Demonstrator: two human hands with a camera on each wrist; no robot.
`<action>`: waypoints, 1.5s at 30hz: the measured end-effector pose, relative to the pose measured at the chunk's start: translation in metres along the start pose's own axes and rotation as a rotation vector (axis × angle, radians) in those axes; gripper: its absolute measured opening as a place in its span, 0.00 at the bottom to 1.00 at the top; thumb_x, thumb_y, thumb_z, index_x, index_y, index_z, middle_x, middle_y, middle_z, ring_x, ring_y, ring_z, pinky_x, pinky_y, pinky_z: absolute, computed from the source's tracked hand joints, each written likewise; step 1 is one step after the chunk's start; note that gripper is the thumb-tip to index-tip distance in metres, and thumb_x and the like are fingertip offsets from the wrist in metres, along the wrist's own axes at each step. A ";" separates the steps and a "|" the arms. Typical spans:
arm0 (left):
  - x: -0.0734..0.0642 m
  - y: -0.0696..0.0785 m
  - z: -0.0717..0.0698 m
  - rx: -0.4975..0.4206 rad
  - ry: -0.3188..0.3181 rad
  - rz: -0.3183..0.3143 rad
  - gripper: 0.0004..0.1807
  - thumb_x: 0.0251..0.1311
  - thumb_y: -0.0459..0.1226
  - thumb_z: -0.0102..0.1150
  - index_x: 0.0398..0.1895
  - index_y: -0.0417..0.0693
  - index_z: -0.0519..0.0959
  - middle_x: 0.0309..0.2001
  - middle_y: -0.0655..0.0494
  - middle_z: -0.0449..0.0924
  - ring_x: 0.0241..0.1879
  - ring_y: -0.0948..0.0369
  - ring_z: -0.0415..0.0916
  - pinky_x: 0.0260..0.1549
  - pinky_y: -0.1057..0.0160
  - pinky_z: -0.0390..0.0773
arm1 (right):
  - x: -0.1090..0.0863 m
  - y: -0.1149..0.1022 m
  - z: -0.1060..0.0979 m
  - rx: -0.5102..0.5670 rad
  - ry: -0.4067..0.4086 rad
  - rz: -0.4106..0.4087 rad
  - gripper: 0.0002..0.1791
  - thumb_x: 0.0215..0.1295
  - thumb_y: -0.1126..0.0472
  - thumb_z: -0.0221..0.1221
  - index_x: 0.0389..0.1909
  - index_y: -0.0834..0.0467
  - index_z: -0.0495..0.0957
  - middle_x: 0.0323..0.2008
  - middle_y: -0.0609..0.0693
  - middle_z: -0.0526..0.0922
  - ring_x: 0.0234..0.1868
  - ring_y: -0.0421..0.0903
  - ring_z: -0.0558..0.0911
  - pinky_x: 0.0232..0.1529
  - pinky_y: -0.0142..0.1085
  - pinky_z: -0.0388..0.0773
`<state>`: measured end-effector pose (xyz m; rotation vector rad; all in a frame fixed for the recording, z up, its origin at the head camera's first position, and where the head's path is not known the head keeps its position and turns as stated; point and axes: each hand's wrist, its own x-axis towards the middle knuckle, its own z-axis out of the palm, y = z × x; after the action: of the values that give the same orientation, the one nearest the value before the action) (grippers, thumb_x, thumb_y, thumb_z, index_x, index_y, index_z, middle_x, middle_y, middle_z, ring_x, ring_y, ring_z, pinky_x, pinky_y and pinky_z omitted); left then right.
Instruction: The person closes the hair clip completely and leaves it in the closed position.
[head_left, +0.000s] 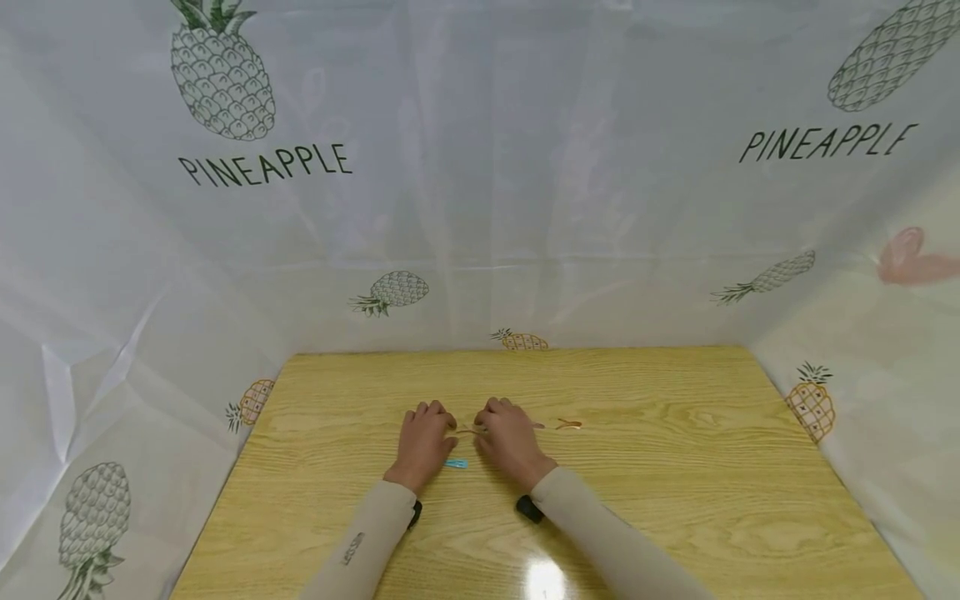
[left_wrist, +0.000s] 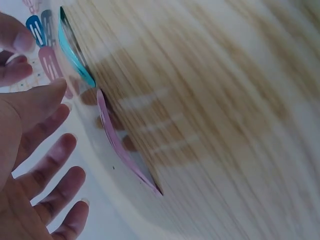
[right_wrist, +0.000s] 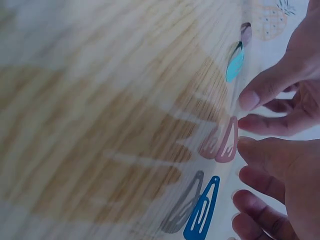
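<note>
A pink snap hair clip (right_wrist: 228,140) lies on the table between my two hands. My left hand (head_left: 426,440) is beside its left end; in the left wrist view the thumb overlaps this pink clip (left_wrist: 50,64), with the fingers spread and slightly bent. From the other side my right hand (head_left: 510,437) has its thumb tip right at the clip's edge, the other fingers loosely bent. In the head view the right hand partly covers the clip. A teal snap clip (head_left: 456,463) rests near the left hand's thumb.
A blue snap clip (right_wrist: 202,210) lies to the right of the pink one, its grey reflection beside it. Nearest the left wrist camera is a mauve clip (left_wrist: 125,145). The glossy wooden table (head_left: 675,483) meets pineapple-printed sheeting (head_left: 487,208) at the back and sides.
</note>
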<state>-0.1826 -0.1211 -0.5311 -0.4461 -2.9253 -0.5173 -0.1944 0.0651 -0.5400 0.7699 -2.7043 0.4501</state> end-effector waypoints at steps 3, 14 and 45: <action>0.002 0.002 0.003 0.021 0.013 0.011 0.10 0.59 0.37 0.78 0.42 0.46 0.90 0.43 0.53 0.79 0.42 0.53 0.71 0.50 0.46 0.75 | 0.003 -0.003 0.001 -0.035 -0.018 0.006 0.10 0.62 0.55 0.77 0.40 0.53 0.89 0.39 0.47 0.81 0.42 0.47 0.80 0.47 0.44 0.82; 0.006 0.011 0.007 0.094 0.034 0.020 0.04 0.60 0.38 0.78 0.33 0.49 0.90 0.40 0.55 0.78 0.42 0.54 0.73 0.50 0.48 0.77 | 0.010 -0.010 0.004 -0.136 -0.071 0.041 0.05 0.67 0.59 0.74 0.30 0.52 0.90 0.36 0.47 0.80 0.39 0.46 0.78 0.45 0.41 0.82; -0.019 0.020 -0.004 0.128 0.216 0.119 0.11 0.60 0.43 0.77 0.44 0.53 0.91 0.44 0.58 0.80 0.42 0.57 0.74 0.46 0.54 0.77 | -0.011 -0.012 -0.028 -0.079 0.043 -0.015 0.08 0.63 0.58 0.76 0.28 0.51 0.87 0.34 0.45 0.81 0.37 0.45 0.81 0.42 0.41 0.83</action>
<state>-0.1582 -0.1099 -0.5243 -0.5099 -2.6863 -0.3372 -0.1733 0.0707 -0.5160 0.7497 -2.6569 0.3498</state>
